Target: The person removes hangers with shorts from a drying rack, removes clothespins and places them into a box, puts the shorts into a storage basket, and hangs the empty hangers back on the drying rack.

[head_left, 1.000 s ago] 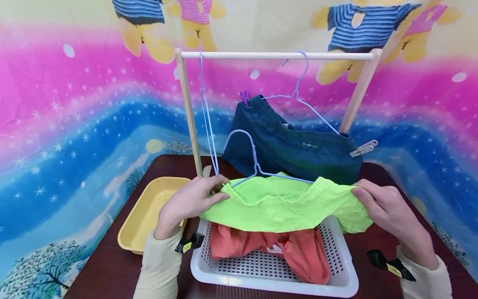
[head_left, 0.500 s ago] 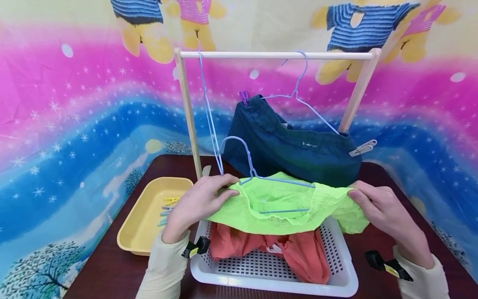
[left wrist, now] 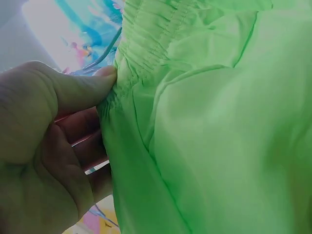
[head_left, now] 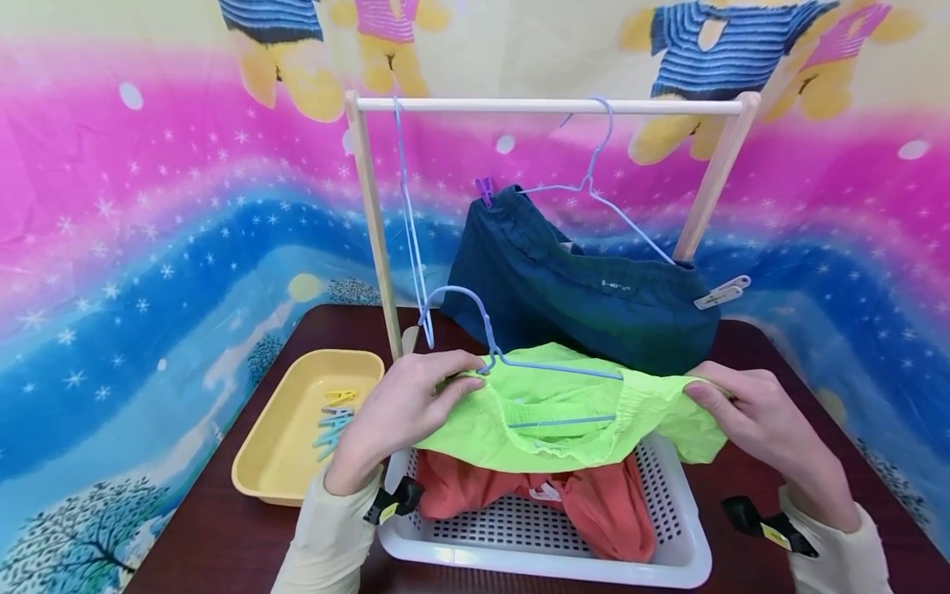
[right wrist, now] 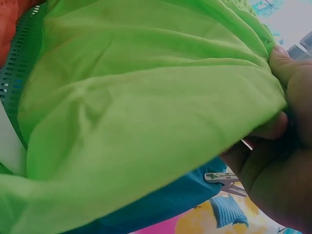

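Bright green shorts point(head_left: 549, 441) with a gathered elastic waistband point(left wrist: 146, 44) stretch between both hands above a basket. My left hand point(head_left: 419, 404) pinches the waistband's left end between thumb and fingers, right beside the end of a blue wire hanger point(head_left: 560, 367). The hanger's hook points up and left, and its lower bar shows inside the waist opening. At the other end, my right hand point(head_left: 768, 417) pinches the fabric; in the right wrist view the cloth drapes down from the thumb point(right wrist: 282, 61). Part of the hanger is hidden behind the front of the waistband.
Below, a white perforated basket point(head_left: 542, 569) holds a coral-red garment point(head_left: 612, 511). A yellow tray point(head_left: 270, 437) with several clothespins point(head_left: 334, 425) stands left. Behind, dark shorts point(head_left: 564, 280) hang clipped on a wooden rack point(head_left: 549, 106), beside another hanger point(head_left: 410, 223).
My left hand has shifted right and the right hand slightly left. The waist opening gapes wider, showing the hanger's lower bar. The hanger's hook has sunk and moved left.
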`<state>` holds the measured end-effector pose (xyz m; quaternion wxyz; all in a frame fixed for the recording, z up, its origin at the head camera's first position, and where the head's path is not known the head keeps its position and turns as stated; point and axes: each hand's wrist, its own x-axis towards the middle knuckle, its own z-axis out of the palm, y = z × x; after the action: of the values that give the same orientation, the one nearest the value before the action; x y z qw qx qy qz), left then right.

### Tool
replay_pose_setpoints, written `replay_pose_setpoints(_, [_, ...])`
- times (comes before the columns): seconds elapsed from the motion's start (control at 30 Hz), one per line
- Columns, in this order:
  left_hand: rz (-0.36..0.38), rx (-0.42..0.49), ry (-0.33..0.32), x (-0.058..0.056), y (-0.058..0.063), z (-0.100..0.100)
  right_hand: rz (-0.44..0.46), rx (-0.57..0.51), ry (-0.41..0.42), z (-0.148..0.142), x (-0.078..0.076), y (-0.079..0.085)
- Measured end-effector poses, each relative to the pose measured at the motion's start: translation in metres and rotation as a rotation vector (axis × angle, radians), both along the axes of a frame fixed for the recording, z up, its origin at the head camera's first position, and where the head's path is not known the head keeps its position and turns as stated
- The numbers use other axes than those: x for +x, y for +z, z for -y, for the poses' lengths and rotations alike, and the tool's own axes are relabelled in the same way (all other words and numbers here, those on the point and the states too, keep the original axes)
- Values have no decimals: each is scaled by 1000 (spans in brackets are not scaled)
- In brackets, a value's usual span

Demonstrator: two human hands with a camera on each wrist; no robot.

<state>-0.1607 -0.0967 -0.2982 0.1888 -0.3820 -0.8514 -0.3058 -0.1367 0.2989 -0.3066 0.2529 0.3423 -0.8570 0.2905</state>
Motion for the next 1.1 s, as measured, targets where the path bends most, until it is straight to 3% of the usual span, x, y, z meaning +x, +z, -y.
replay_pose_setpoints(0.3, [2,32,-12,0,4,11,-17,15,-72,-6,4,5])
replay_pose_setpoints(0.57, [39,44,9,1,7,24,-88,9,-109,-18,5,7])
replay_pose_setpoints(1.1, [56,38,39,5,14,45,-86,26,-214,-25,9,11])
